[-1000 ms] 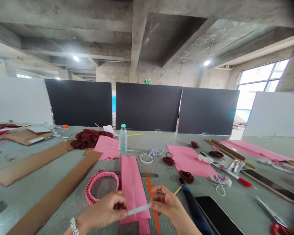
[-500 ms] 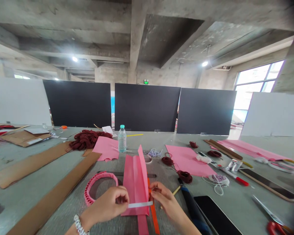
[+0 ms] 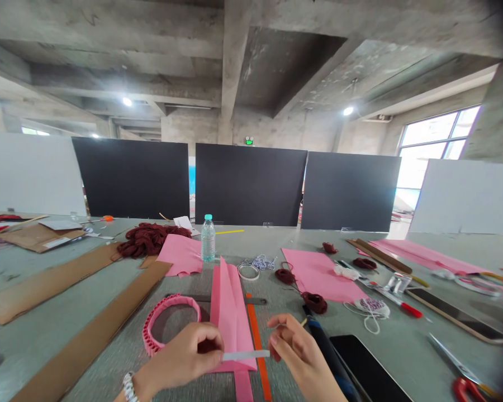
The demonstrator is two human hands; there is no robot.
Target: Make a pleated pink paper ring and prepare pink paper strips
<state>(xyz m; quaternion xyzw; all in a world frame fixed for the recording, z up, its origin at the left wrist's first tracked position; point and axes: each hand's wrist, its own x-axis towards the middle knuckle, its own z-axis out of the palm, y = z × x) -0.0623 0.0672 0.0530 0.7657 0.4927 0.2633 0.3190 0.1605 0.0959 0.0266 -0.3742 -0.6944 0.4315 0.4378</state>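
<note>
My left hand [image 3: 193, 353] hides one end of the white strip [image 3: 247, 354]; whether my right hand [image 3: 295, 350] touches the other, I cannot tell. My left also covers part of the pink ring [image 3: 147, 330]. Pink paper [image 3: 235, 318] hides part of the grey bar [image 3: 259, 301]. The bottom edge crops the black phone [image 3: 364, 365] and red scissor handles [image 3: 463, 386].

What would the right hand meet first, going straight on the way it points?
The right hand would probably meet the white strip first, at its free end; depth there is unclear.
</note>
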